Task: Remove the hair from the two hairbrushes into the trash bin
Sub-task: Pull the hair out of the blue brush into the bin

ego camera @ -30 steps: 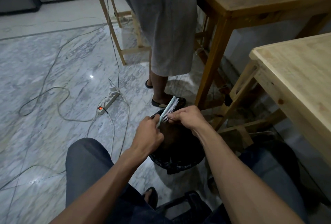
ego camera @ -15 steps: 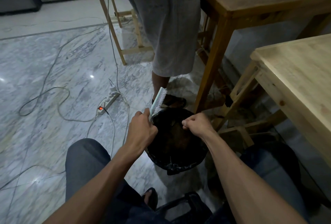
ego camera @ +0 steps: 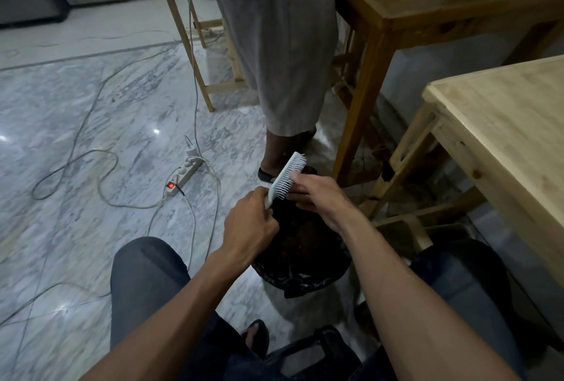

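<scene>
The person sits with the trash bin (ego camera: 300, 261) on the floor between their knees. It has a black bag inside. The left hand (ego camera: 250, 222) is wrapped tight around the handle of a pale green hairbrush (ego camera: 285, 181) and holds it up over the far side of the bin, with the white bristles facing right. The right hand (ego camera: 320, 194) reaches in with its fingers (ego camera: 297, 176) stretched out, touching the bristles — it does not look closed on anything. It is too dark and small to tell if any hair is caught in the bristles or between the fingers. Only one brush can be seen; the other one is not in view.

What could go wrong? The top of the brush sticks out past the edge of the bin, so hair pulled from there may drop on the marble floor (ego camera: 91, 124) and not in the bag. Hair is light, and it could also stick to the fingers. Another person's foot in a sandal (ego camera: 267, 174) is just behind the bin, and a power strip (ego camera: 183, 174) with a red light lies near — a bump could tip the bin.

No words, labels or brand names can be read anywhere.
</scene>
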### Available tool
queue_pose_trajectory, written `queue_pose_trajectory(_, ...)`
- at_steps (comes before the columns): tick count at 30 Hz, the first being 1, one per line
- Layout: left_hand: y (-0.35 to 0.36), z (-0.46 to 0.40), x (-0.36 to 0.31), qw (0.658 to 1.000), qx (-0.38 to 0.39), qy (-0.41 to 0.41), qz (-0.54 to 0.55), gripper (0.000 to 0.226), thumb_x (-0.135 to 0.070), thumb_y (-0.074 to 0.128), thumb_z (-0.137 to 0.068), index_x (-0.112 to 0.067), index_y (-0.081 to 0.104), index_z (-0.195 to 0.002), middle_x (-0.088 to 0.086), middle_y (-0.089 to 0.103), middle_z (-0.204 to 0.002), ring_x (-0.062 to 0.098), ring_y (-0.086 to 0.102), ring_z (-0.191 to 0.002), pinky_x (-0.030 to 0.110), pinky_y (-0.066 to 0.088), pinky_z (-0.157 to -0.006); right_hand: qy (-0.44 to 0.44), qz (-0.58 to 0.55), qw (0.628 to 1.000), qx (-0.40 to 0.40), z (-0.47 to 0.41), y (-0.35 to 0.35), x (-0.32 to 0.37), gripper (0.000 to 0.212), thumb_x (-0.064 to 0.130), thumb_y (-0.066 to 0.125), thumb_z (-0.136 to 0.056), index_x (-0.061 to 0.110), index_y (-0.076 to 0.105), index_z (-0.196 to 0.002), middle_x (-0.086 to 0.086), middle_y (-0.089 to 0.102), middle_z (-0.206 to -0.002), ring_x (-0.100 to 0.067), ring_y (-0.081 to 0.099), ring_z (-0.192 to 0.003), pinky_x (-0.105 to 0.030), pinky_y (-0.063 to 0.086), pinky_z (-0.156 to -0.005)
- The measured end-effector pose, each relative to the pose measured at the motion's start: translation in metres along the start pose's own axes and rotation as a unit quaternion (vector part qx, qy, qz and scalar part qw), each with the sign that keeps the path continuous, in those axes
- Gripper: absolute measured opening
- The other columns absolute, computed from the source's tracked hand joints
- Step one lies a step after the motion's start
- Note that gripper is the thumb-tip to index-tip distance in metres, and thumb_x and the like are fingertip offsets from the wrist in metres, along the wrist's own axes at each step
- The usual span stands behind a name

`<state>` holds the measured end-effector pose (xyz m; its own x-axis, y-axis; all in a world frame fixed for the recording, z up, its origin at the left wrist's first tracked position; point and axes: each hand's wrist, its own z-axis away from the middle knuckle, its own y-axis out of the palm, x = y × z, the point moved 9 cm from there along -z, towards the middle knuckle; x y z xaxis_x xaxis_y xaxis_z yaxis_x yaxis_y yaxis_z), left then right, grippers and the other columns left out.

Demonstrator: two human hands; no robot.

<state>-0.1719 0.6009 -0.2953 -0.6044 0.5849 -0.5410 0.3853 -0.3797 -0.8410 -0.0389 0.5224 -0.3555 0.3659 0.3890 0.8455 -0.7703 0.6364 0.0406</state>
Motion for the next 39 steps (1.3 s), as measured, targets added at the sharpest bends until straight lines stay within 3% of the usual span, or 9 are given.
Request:
queue_pose_trajectory(5, 0.002, 0.006, 0.0, 1.0, 0.016, 0.018, -0.001, 0.031, -0.008, 0.058, -0.08, -0.014, 0.063, -0.111, 0.004, 0.062, -0.087, 0.029, 0.058, -0.078, 0.033, 0.034, -0.058, -0.024, -0.039, 0.998, -0.053, -0.002, -0.014, -0.006, 0.012, 0.002, 0.072, -0.093, 0.005, 0.071, -0.08, -0.005, 0.07, -0.062, -0.006, 0.062, -0.048, -0.02, 0.057, -0.057)
queue_pose_trajectory(11, -0.012, -0.002, 0.019, 0.999, -0.016, -0.028, -0.004, 0.019, -0.009, 0.055, -0.08, -0.011, 0.058, -0.099, 0.008, 0.064, -0.086, 0.032, 0.057, -0.076, 0.038, 0.038, -0.056, -0.012, 0.111, 0.984, -0.141, -0.002, -0.042, -0.027, 0.021, 0.006, 0.071, -0.092, 0.013, 0.078, -0.074, -0.011, 0.078, -0.08, -0.013, 0.069, -0.067, -0.031, 0.064, -0.077)
queue_pose_trajectory(14, -0.018, -0.004, 0.021, 0.999, -0.022, -0.035, -0.003, 0.023, -0.009, 0.054, -0.083, -0.011, 0.059, -0.105, 0.008, 0.065, -0.087, 0.033, 0.059, -0.077, 0.042, 0.045, -0.06, 0.021, 0.272, 0.961, -0.037, -0.004, -0.026, -0.033, 0.029, 0.003, 0.057, -0.097, 0.019, 0.078, -0.109, -0.005, 0.074, -0.121, -0.021, 0.073, -0.097, -0.032, 0.062, -0.081)
queue_pose_trajectory(16, -0.018, -0.004, 0.02, 0.999, -0.02, -0.034, -0.001, 0.026, -0.01, 0.055, -0.085, -0.011, 0.059, -0.111, 0.008, 0.066, -0.088, 0.033, 0.059, -0.076, 0.041, 0.045, -0.06, 0.059, 0.394, 0.915, 0.067, 0.001, -0.01, -0.036, 0.06, 0.003, 0.047, -0.096, 0.026, 0.051, -0.152, -0.004, 0.05, -0.152, -0.029, 0.058, -0.13, -0.027, 0.054, -0.082)
queue_pose_trajectory(18, -0.017, -0.004, 0.02, 0.999, -0.017, -0.033, -0.005, 0.03, -0.011, 0.054, -0.087, -0.012, 0.059, -0.117, 0.007, 0.066, -0.089, 0.033, 0.06, -0.077, 0.04, 0.044, -0.06, 0.055, 0.416, 0.905, 0.073, 0.0, -0.009, -0.025, 0.07, 0.004, 0.047, -0.095, 0.023, 0.033, -0.161, -0.009, 0.037, -0.163, -0.033, 0.049, -0.139, -0.035, 0.051, -0.098)
queue_pose_trajectory(23, -0.011, -0.001, 0.022, 0.999, -0.003, -0.033, -0.003, 0.032, -0.013, 0.052, -0.092, -0.012, 0.057, -0.124, 0.011, 0.068, -0.093, 0.034, 0.061, -0.081, 0.041, 0.046, -0.063, -0.037, 0.274, 0.956, -0.101, -0.012, -0.038, 0.009, 0.037, 0.02, 0.075, -0.089, 0.017, 0.071, -0.126, -0.003, 0.078, -0.103, -0.017, 0.074, -0.094, -0.039, 0.063, -0.087)
queue_pose_trajectory(27, 0.0, 0.002, 0.014, 0.999, 0.029, -0.025, 0.012, 0.033, -0.016, 0.052, -0.096, -0.015, 0.054, -0.129, 0.013, 0.07, -0.1, 0.033, 0.062, -0.085, 0.038, 0.045, -0.065, -0.041, 0.148, 0.988, -0.023, -0.013, -0.016, 0.014, 0.043, 0.053, 0.07, -0.091, 0.021, 0.072, -0.118, 0.006, 0.077, -0.105, -0.012, 0.07, -0.103, -0.035, 0.055, -0.091)
queue_pose_trajectory(34, 0.004, 0.007, 0.011, 0.999, 0.049, -0.009, 0.004, 0.033, -0.014, 0.052, -0.095, -0.014, 0.056, -0.128, 0.012, 0.068, -0.096, 0.028, 0.055, -0.079, 0.036, 0.04, -0.064, -0.019, 0.016, 0.998, -0.059, -0.014, -0.014, 0.001, 0.014, 0.006, 0.077, -0.09, 0.002, 0.071, -0.077, -0.009, 0.066, -0.067, -0.006, 0.059, -0.047, -0.017, 0.055, -0.049)
queue_pose_trajectory(39, 0.001, 0.007, 0.025, 0.996, 0.074, -0.042, 0.013, 0.024, -0.018, 0.049, -0.097, -0.011, 0.058, -0.118, 0.009, 0.065, -0.089, 0.03, 0.06, -0.082, 0.044, 0.051, -0.071, -0.021, 0.086, 0.985, -0.152, -0.01, -0.041, -0.003, 0.017, 0.012, 0.072, -0.092, 0.012, 0.076, -0.075, -0.007, 0.077, -0.076, -0.014, 0.067, -0.067, -0.03, 0.06, -0.071)
